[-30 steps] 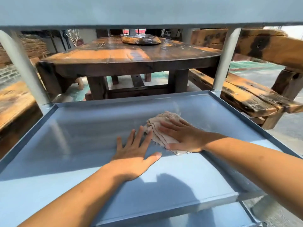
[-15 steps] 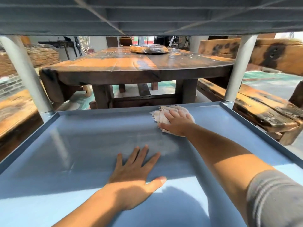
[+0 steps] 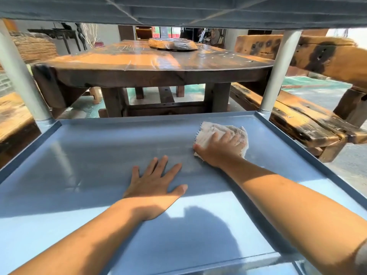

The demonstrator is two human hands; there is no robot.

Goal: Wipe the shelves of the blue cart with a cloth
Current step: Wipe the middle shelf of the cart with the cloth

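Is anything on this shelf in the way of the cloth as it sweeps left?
Only the left hand, pressed flat on the shelf left of and nearer than the cloth under the right hand. The rest of the shelf looks bare.

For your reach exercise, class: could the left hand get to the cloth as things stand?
Probably yes. The left hand lies flat and empty on the shelf, apart from the cloth, with bare shelf between. The right hand presses on the cloth, so only its uncovered edges are free to take.

Bare blue shelf (image 3: pixel 83 165) left of the flat left hand (image 3: pixel 153 187); upper shelf (image 3: pixel 178 10) close overhead, posts (image 3: pixel 21 76) at far corners.
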